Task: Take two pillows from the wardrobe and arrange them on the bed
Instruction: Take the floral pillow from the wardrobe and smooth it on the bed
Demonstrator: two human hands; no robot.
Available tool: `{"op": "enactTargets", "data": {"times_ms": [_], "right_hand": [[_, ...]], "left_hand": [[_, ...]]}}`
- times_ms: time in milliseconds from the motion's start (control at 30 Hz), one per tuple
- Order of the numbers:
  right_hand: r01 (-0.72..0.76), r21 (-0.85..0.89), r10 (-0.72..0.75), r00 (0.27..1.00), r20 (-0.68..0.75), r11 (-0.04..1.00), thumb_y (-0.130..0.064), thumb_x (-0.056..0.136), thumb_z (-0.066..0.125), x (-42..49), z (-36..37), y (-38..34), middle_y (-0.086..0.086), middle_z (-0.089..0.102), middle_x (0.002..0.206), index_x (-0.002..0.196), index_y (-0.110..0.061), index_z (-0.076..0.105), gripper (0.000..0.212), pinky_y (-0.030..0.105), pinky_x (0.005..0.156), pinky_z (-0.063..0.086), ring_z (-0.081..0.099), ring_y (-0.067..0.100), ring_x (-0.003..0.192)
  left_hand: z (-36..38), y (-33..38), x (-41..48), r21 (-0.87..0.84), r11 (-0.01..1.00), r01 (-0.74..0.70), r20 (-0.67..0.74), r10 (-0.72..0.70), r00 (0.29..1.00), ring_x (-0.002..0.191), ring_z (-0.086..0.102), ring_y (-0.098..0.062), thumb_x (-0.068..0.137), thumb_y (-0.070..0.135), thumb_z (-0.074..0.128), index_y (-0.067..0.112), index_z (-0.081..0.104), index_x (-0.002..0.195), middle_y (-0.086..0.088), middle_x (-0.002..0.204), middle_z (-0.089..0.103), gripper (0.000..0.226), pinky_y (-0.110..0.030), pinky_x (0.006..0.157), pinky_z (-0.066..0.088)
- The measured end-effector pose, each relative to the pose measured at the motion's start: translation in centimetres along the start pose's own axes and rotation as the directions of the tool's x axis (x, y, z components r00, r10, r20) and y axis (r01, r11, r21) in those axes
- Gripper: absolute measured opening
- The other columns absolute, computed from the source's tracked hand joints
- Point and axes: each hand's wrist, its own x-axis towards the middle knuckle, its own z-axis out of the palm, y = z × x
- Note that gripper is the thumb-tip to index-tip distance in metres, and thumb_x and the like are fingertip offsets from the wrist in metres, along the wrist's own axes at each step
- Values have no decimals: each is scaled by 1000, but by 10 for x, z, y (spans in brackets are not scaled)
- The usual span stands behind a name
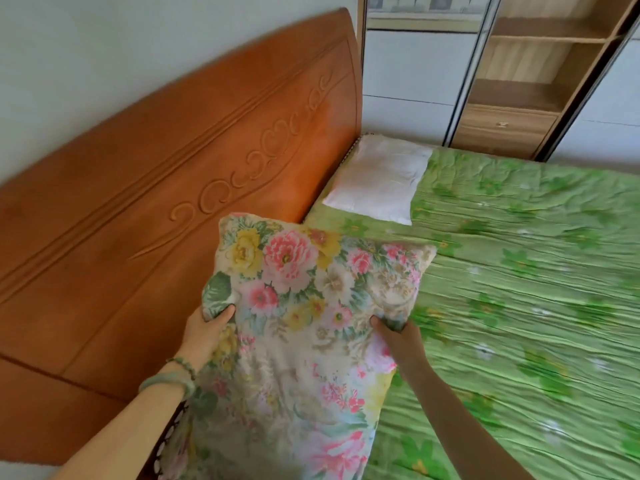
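A floral pillow [298, 306] with pink and yellow flowers is held over the near head end of the bed [519, 271], close to the headboard. My left hand [204, 332] grips its left edge, thumb on top. My right hand [394, 336] pinches its right edge. A white pillow [377, 178] lies flat at the far head corner of the bed, against the headboard. The bed has a green flowered quilt.
A carved orange-brown wooden headboard [173, 188] runs along the left. Beyond the bed stands the wardrobe [519, 81] with its sliding door open, showing bare wooden shelves and a drawer. Green bracelets circle my left wrist.
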Motion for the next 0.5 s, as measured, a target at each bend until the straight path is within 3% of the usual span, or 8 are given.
{"op": "enactTargets", "data": {"times_ms": [233, 367, 500], "right_hand": [[-76, -1, 76, 994, -84, 997, -24, 82, 73, 71, 24, 5, 2, 68, 79, 94, -10, 64, 20, 21, 55, 45, 63, 15, 70], [-112, 10, 112, 984, -135, 994, -22, 82, 73, 122, 38, 12, 0, 69, 81, 93, -14, 64, 16, 22, 58, 45, 65, 16, 76], [-137, -33, 130, 978, -162, 990, -21, 83, 72, 173, 39, 25, 4, 69, 81, 96, -11, 65, 18, 26, 63, 47, 65, 19, 77]], "left_hand": [[31, -7, 80, 0, 999, 49, 157, -48, 986, 91, 69, -20, 90, 21, 69, 15, 65, 116, -5, 105, 72, 27, -28, 69, 53], [56, -13, 138, -9, 998, 66, 195, -63, 979, 76, 69, 1, 90, 17, 69, 23, 65, 107, 6, 97, 71, 18, -12, 58, 50], [86, -24, 185, -16, 994, 105, 219, -99, 971, 85, 69, -5, 88, 15, 71, 21, 65, 110, 5, 99, 71, 23, -16, 65, 50]]}}
